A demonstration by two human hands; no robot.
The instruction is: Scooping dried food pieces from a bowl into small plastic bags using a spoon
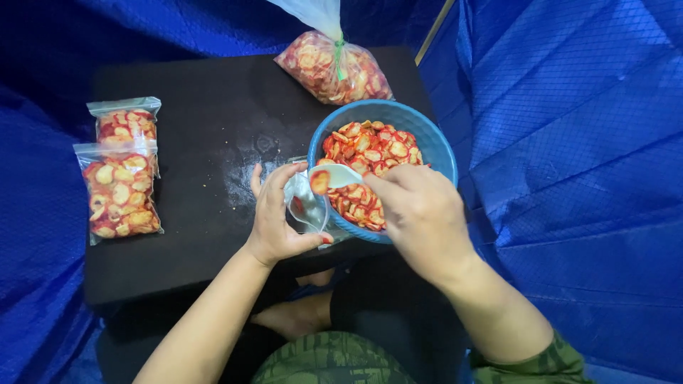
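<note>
My left hand (276, 217) holds a small clear plastic bag (304, 203) open beside a blue bowl (427, 139) full of red and yellow sliced snacks (370, 153). My right hand (420, 210) grips a white spoon (334, 176) that carries one slice, its tip right over the mouth of the bag. Both hands work above the front right part of a black tabletop (206, 142).
Two filled clear zip bags (121, 195) (126, 124) lie at the table's left. A large tied plastic bag of the same snack (334, 67) rests at the back. Blue tarp (569, 142) surrounds the table. My knees and a bare foot (299, 316) are below.
</note>
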